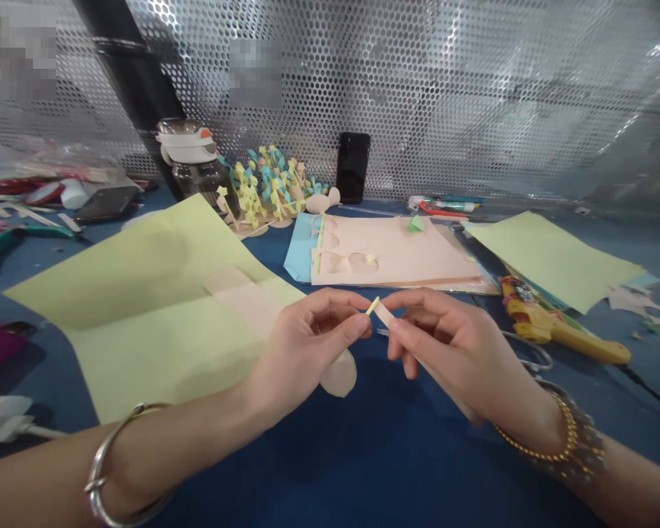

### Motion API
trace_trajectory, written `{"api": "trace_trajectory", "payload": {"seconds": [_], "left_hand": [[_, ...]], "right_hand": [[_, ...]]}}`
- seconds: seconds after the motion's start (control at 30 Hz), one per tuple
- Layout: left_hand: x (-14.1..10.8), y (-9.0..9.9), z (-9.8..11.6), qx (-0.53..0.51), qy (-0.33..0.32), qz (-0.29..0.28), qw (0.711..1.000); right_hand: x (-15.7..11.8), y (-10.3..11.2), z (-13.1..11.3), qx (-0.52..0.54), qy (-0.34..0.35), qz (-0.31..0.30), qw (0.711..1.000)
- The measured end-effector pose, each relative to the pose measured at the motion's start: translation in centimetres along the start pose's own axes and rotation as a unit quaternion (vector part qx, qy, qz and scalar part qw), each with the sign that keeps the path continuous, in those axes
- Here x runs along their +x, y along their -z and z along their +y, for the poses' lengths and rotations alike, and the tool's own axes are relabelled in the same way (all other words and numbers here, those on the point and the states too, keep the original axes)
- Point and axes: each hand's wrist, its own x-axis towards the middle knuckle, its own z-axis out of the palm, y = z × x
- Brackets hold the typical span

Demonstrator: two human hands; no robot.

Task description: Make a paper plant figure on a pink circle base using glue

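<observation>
Grip: left hand pinched closed on yellow paper stick, right hand on pink paper strip, ends together above table, seemingly for alignment | glue gun nearby, likely for reach | smartphone upright

- Left hand pinches 1 thin yellow piece
- Right hand holds 1 pink strip
- Black phone at 12 o'clock
- Yellow glue gun at 3 o'clock
</observation>
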Motion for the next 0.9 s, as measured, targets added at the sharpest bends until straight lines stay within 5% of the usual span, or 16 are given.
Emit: {"api": "trace_trajectory", "payload": {"seconds": [0.9], "left_hand": [[0.08,-0.16,-0.34,-0.013,-0.007,0.005,1.0]], "right_hand": [[-0.01,-0.23,0.27,0.017,0.007,0.005,1.0]]}}
